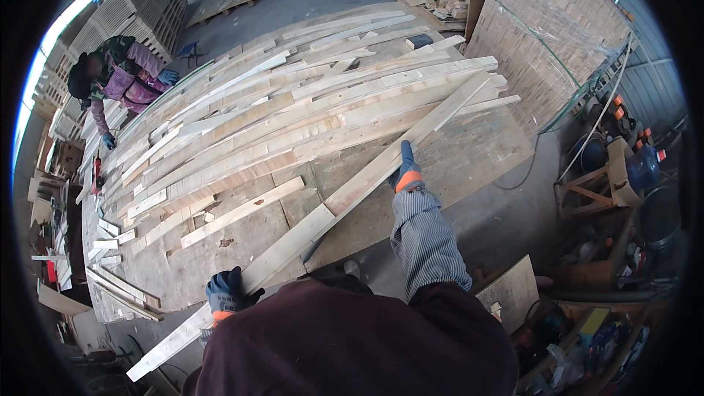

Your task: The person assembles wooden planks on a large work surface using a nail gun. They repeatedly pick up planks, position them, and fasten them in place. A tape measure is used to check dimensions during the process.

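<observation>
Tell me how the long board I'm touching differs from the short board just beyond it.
The long board stretches past the near edge of the table; the short board lies wholly on it. Your left hand and right hand touch the long board; the short board is untouched. The long board slants more steeply than the short board. Both are pale wood.

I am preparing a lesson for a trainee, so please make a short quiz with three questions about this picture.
1. Which grip is nearer the lower-left end of the slanting wood?
2. True or false: the co-worker is at the right side of the picture.
3. The sleeve on the person's right forearm is: (A) spotted (B) striped (C) checked.

Key:
1. The left grip.
2. False; the co-worker is at the left side.
3. B.
</observation>
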`<state>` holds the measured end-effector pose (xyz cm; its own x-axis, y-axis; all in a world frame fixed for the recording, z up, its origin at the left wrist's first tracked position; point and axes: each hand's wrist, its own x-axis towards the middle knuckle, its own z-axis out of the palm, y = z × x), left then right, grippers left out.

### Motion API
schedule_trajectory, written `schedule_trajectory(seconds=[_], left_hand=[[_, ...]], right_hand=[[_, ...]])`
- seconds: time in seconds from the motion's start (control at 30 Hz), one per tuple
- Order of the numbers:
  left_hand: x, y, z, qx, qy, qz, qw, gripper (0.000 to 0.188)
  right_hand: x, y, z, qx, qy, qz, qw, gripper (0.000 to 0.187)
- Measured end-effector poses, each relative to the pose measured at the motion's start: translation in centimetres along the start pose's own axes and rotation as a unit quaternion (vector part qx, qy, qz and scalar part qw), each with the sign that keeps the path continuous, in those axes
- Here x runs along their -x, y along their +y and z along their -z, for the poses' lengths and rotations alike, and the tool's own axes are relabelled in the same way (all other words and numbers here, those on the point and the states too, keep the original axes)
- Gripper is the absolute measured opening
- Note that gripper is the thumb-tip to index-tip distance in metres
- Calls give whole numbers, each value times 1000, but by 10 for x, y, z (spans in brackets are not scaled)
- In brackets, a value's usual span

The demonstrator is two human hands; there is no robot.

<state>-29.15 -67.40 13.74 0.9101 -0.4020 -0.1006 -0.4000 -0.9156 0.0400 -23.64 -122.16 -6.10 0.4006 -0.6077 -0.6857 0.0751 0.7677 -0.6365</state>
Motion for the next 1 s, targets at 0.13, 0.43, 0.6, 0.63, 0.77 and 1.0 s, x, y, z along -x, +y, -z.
schedule_trajectory(seconds=[0.13, 0.43, 0.6, 0.63, 0.77, 1.0], left_hand=[[-3, -3, 5, -26, -33, 15, 999, 77], [3, -22, -18, -23, 42, -8, 999, 79], [6, -21, 2, -56, 159, -56, 984, 81], [4, -21, 6, -52, 159, -58, 984, 79], [1, -22, 17, -48, 151, -49, 986, 72], [-4, -32, 24, 3, 155, -17, 988, 70]], right_hand=[[35, 1, -11, -12, -20, 66, 998, 51], [82, -3, -26, -120, -65, 28, 990, 49], [83, 6, -26, -190, -172, -7, 967, 54], [84, 6, -24, -177, -158, -8, 971, 52], [103, -5, -22, -127, -106, 12, 986, 51], [119, -14, -24, -166, -239, 13, 957, 48]])
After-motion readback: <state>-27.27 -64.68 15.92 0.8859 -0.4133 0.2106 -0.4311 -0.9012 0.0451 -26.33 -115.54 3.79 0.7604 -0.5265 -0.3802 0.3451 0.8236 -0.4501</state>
